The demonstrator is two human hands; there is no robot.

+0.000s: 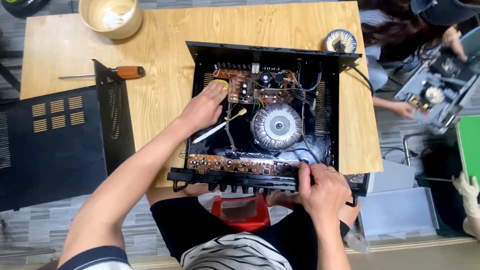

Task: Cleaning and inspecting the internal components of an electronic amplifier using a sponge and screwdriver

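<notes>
overhead, left hand (204,106), arm outstretched, presses a yellow cloth (220,85) inside the open amplifier (265,112); right hand (322,187), fingers curled, grips its front panel (240,178).

Open black amp chassis (325,107), lid off, flat on wooden table, front panel w/ knobs toward the person. Inside: brown PCB at back, silver toroidal xfmr (276,126) centre-right, narrow brown PCB along front. White brush (218,127) lies diagonal inside, left of xfmr.
</notes>
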